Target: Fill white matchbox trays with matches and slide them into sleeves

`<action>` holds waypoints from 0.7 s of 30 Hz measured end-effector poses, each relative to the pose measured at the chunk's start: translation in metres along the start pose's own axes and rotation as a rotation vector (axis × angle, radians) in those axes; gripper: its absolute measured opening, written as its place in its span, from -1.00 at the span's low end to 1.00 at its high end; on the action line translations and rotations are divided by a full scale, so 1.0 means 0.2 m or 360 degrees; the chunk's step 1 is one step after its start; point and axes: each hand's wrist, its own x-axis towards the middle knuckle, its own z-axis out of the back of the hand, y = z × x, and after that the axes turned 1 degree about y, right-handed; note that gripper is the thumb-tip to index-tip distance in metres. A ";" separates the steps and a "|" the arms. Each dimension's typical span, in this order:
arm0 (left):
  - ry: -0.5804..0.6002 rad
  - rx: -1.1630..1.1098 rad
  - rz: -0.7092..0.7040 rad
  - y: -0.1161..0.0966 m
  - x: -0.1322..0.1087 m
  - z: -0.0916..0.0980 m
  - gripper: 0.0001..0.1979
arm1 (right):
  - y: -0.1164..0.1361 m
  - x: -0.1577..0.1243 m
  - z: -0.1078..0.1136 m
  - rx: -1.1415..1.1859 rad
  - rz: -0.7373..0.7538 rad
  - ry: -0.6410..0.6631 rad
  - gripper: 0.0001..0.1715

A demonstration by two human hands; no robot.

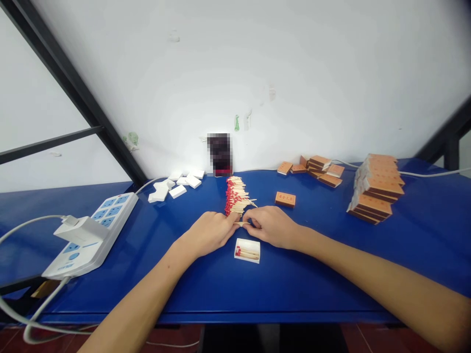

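Note:
My left hand point(213, 230) and my right hand point(272, 226) meet at the near end of a long pile of red-tipped matches point(237, 196). Between their fingertips lie a few matches point(242, 223), pinched from both sides; how many cannot be made out. Just below the hands, a white matchbox tray point(247, 242) lies open on the blue table point(287, 289), with several matches in its lower half, heads to the left. Beyond my right hand rests one closed orange matchbox point(285, 199).
Several white trays point(178, 191) lie at the back left. Loose orange matchboxes point(320, 169) sit by the wall, and stacked ones point(377, 189) stand at the right. A white power strip point(110, 220) with cables occupies the left. Behind the pile is a dark blurred object point(221, 153).

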 end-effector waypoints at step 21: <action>0.0098 -0.0168 0.0044 0.02 0.00 0.02 -0.65 | 0.01 0.02 0.03 -0.0091 0.0017 0.0144 -0.77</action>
